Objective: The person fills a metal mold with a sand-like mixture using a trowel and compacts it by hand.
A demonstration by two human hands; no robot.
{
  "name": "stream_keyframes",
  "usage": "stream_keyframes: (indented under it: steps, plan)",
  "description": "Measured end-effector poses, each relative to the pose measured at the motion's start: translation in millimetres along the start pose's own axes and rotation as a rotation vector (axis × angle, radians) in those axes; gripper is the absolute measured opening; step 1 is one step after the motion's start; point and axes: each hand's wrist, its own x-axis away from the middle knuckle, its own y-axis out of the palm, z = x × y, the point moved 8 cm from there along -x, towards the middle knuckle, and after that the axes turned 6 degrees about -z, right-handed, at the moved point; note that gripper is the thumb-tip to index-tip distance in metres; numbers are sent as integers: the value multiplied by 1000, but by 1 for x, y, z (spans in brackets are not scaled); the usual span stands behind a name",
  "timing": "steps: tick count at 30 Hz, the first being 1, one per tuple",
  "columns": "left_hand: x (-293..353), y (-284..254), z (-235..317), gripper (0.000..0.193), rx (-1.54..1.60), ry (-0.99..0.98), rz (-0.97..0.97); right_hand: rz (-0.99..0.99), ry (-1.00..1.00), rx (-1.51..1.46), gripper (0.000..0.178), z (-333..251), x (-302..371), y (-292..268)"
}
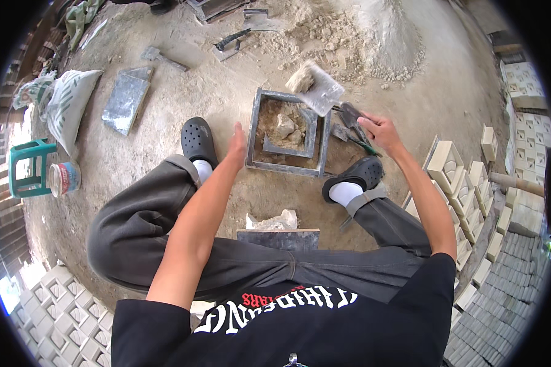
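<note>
Right hand (379, 131): grip closed round trowel (326, 96), upper centre of frame, blade bearing clump (300, 79). Left hand (237, 144): grip open, flat, just beside square mould (284, 169), centre.

A rough block-making workshop, shown by the dusty floor (165, 95), a heap of pale powder (390, 40), a sack (72, 107), a square mould (253, 131), a trowel (326, 93) and stacked, patterned blocks (447, 162) at both sides

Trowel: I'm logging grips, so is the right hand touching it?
Touching. The head view shows the right hand gripping the trowel by its dark handle.
</note>
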Motion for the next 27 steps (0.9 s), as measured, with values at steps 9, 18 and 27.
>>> stream_keyframes:
  steps: [9,18,27]
  plan:
    - [99,61,36,93,379,-413,-404,-343,15,440,40,-7,53,76]
    - [53,63,5,82,538,-327,-398,-341,-197,611,41,-14,59,100]
    - [77,47,-12,66,638,-423,-184,-328,-237,771,39,-32,66,105]
